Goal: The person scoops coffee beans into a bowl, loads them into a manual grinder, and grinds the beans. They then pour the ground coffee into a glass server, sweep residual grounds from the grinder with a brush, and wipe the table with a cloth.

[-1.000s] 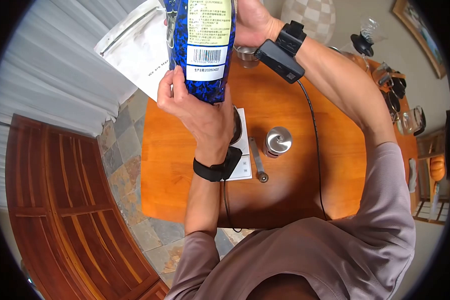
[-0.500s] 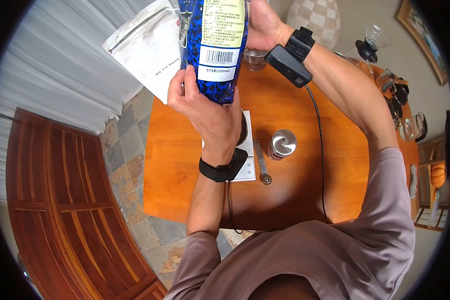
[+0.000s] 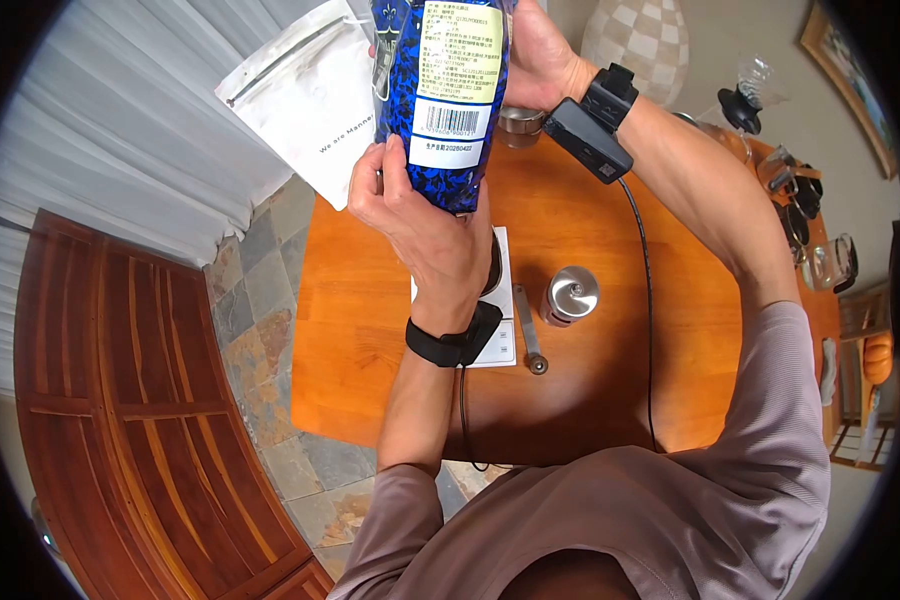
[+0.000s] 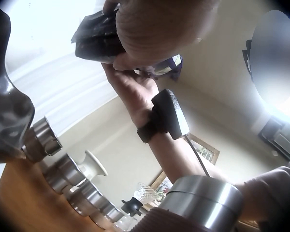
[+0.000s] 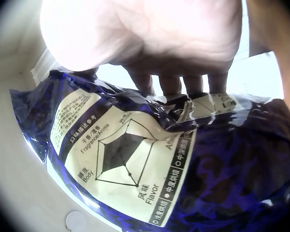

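Note:
A blue patterned coffee bag (image 3: 450,150) is held up over the table, its label with barcode toward the head camera. My left hand (image 3: 425,225) grips the bag's lower end, with fingertips on its front. Higher up, my right hand (image 3: 545,60) holds the bag's right side. In the right wrist view the fingers of the right hand (image 5: 145,34) reach over the bag's edge, and a flavor chart label (image 5: 130,154) shows on the blue wrapping. A white lettered pouch (image 3: 305,105) stands behind the bag to the left, partly covered by it.
A steel-topped hand grinder (image 3: 575,292) stands on the wooden table (image 3: 350,350) beside a loose crank handle (image 3: 528,325). A white scale (image 3: 495,345) lies partly beneath my left wrist. Black cables trail from both wrists. Glassware (image 3: 825,262) lines the right edge.
The head view has shifted slightly, so the table appears farther right. The bag and both hands have moved a little more to the right and down; both grips look the same.

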The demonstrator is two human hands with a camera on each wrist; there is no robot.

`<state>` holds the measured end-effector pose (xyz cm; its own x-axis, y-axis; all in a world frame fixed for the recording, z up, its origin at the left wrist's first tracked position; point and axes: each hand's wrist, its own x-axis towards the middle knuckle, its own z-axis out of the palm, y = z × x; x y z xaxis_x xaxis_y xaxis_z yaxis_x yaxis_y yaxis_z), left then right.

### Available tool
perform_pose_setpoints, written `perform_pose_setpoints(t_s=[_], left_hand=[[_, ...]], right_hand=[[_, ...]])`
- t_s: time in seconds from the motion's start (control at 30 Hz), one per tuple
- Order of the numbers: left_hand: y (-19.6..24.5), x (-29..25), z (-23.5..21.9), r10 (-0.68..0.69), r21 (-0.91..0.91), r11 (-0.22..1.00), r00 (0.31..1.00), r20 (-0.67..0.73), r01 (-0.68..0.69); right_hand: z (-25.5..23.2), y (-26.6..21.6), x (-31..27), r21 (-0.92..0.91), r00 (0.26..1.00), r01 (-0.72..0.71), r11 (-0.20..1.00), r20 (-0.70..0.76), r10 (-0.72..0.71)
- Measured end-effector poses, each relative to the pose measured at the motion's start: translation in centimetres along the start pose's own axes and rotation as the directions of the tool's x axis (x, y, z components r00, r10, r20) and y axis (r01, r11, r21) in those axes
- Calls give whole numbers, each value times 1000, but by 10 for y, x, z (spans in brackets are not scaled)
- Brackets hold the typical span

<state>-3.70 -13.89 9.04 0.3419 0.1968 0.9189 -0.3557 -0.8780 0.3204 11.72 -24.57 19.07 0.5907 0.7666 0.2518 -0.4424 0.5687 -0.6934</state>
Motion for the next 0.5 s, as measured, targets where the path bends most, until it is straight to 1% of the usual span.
perform_pose_setpoints(t_s=[0.2, 0.4, 0.47, 0.5], left_hand=[[0, 0, 1, -2, -9, 1000, 1000, -6, 1], [-1, 0, 1, 11, -14, 1000, 1000, 6, -11], [-1, 0, 1, 13, -14, 1000, 1000, 6, -13], [0, 0, 1, 15, -14, 1000, 1000, 8, -14]], right_hand=[[-1, -2, 0, 9, 999, -16, 1000, 51, 16], [-1, -2, -3, -12, 998, -11, 1000, 55, 12], [0, -4, -6, -12, 999, -47, 999, 10, 47], [1, -3, -7, -11, 999, -47, 999, 10, 47]])
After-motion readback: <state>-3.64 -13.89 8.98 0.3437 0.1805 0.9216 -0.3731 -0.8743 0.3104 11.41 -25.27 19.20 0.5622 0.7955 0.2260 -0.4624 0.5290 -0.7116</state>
